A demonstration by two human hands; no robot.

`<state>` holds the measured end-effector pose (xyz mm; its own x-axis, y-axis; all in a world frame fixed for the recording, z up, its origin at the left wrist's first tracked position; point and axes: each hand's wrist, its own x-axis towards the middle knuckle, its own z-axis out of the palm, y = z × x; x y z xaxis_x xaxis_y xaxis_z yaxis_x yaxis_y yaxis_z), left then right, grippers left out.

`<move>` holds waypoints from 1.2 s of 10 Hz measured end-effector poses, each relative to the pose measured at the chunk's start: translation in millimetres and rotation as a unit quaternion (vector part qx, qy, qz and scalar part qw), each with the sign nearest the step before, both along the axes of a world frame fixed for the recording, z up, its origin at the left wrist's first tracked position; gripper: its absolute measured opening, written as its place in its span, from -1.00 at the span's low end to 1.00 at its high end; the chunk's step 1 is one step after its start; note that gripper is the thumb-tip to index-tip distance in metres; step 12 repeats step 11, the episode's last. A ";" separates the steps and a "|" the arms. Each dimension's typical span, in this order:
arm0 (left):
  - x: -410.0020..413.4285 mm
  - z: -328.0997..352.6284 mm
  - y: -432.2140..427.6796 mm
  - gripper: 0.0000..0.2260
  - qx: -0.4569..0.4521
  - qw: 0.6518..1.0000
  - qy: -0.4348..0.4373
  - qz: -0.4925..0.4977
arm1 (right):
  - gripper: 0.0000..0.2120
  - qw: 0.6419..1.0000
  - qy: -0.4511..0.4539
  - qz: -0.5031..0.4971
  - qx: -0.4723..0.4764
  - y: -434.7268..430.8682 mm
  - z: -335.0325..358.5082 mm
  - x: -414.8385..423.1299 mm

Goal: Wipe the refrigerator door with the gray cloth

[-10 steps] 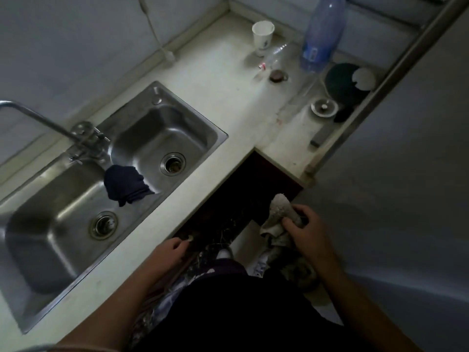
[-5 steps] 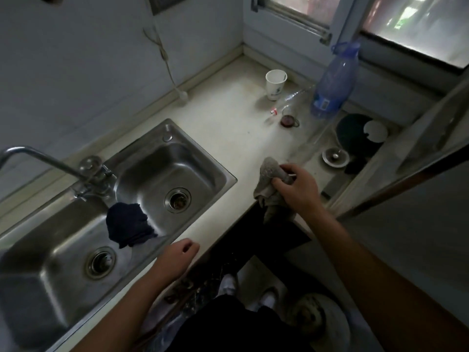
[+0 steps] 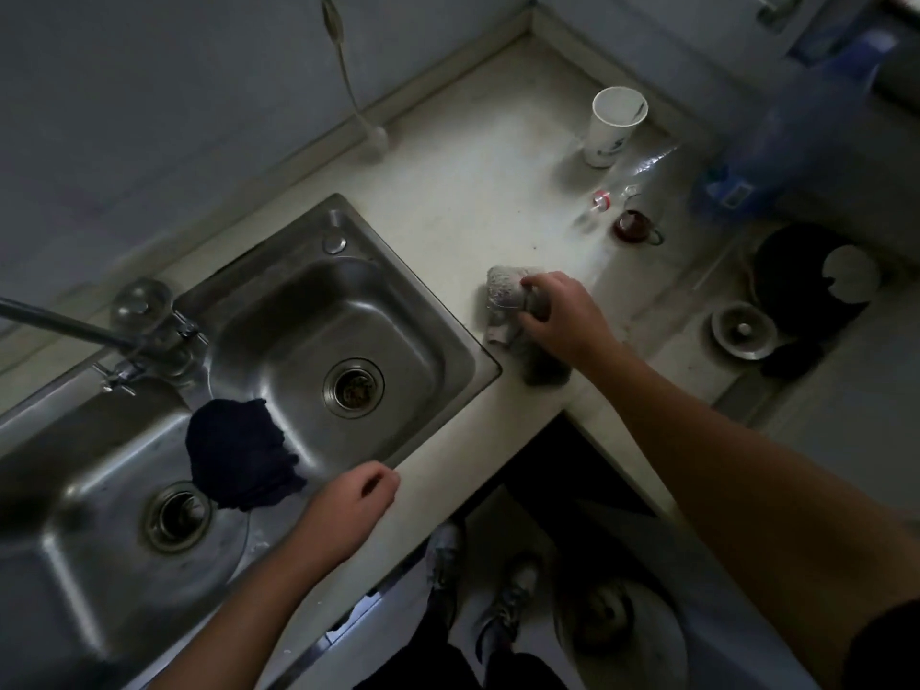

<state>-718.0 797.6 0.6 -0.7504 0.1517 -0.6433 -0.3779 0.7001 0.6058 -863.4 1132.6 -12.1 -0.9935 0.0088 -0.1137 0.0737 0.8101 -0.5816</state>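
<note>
The gray cloth (image 3: 508, 303) is bunched in the right hand (image 3: 560, 318), whose fingers are curled closed around it. The cloth sits on or just above the pale counter (image 3: 448, 191), just beside the right corner of the steel sink (image 3: 318, 336); contact with the counter cannot be confirmed.

The left hand (image 3: 351, 505) hovers at the front edge of the sink with fingers loosely curled inward, gripping nothing.

A dark blue rag (image 3: 239, 453) is draped over the divider between the two sink basins. The faucet (image 3: 99, 336) extends from the rear of the sink toward the left.

Farther back on the counter stand a white paper cup (image 3: 615, 127) and, to its right, a blurred blue plastic bottle (image 3: 796, 127). A small glass with dark contents (image 3: 634, 226) stands near both.
</note>
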 end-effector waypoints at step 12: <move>62.9 -24.3 -8.5 -0.59 -0.015 0.998 0.054 -0.017 | -0.76 0.900 -0.207 -0.328 -0.197 -41.0 -5.6 348.5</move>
